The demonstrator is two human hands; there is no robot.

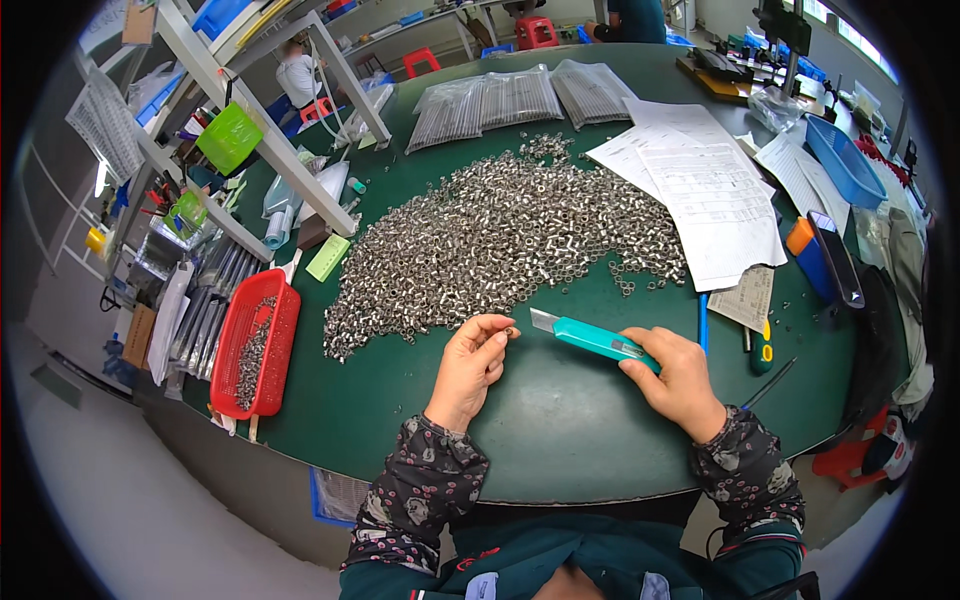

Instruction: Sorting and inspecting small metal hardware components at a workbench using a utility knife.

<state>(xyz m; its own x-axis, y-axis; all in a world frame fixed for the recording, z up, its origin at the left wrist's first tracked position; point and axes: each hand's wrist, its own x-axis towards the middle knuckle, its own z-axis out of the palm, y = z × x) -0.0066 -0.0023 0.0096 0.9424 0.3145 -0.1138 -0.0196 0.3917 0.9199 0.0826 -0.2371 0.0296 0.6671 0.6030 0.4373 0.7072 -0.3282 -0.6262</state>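
Note:
Between the thumb and forefinger of my left hand [472, 362] is a small metal ring [510, 332], pinched at the near edge of a large heap. That heap [500, 235] is made of small silvery metal rings and short sleeves, spread over the green table. My right hand [678, 378] is closed around a teal utility knife [600, 340]. The knife's blade [543, 320] is out and points left toward the pinched ring, with a small gap between them.
A red plastic basket [284, 345] holding small metal parts stands at the left edge. Bagged metal tubes [520, 98] lie behind the heap. Printed sheets [715, 205], a phone [836, 258], a screwdriver [762, 352] and a blue tray [842, 165] are on the right. Shelf posts [285, 160] rise on the left.

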